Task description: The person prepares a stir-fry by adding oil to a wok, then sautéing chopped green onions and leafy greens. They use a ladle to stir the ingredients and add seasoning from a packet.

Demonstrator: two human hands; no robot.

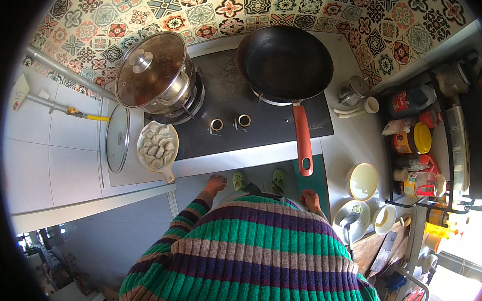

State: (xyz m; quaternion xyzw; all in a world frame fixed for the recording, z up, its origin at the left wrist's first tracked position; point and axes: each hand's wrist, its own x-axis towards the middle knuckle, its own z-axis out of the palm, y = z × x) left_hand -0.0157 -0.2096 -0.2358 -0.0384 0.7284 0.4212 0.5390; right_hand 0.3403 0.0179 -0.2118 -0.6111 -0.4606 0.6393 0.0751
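My left hand (216,184) hangs in front of the counter, fingers loosely curled, touching nothing that I can see. My right hand (311,200) is low at my other side, below the red handle of a black wok (286,63); whether it holds anything cannot be made out. The wok rests on the right burner of a black gas hob (227,92). On the left burner stands a steel pot with a steamy glass lid (153,74). A white handled dish of dumplings (157,148) sits by the hob's front left corner, beside an upright glass lid (118,138).
On the right counter are a pale bowl (362,182), a metal bowl with a ladle (351,221), a small white bowl (384,220) and a cleaver (384,251) on a wooden board. A black rack (446,132) holds bottles and jars. A glass jar (352,91) stands near the wok.
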